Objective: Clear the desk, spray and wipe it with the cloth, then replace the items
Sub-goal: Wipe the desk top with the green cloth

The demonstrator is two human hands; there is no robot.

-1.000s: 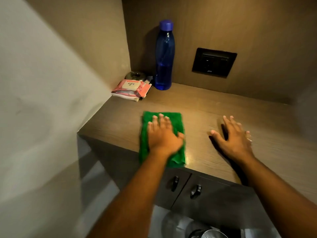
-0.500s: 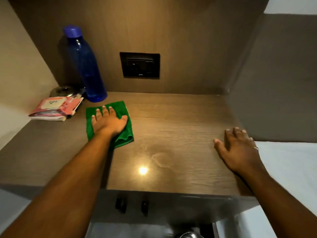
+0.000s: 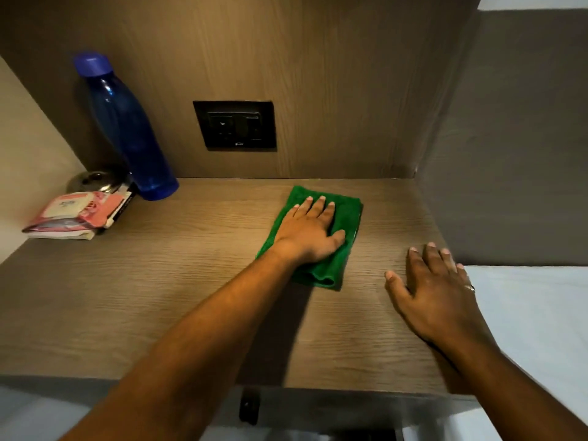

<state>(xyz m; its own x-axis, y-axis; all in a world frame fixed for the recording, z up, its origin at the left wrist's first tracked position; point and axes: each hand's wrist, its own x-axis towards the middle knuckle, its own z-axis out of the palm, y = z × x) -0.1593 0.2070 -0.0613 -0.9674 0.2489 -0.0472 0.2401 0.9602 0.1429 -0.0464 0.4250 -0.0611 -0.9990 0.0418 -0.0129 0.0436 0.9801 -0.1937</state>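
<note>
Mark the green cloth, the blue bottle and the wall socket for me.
green cloth (image 3: 346,214): head view, bare far right corner.
blue bottle (image 3: 133,138): head view, middle of body.
wall socket (image 3: 234,125): head view, centre of black plate.

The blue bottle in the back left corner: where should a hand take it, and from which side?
Grip the blue bottle around its mid body, coming from the right front. It stands upright; the walls close off its left and back, and the metal lid and wipes packet lie at its left base. The cap looks too narrow for a steady hold.
</note>
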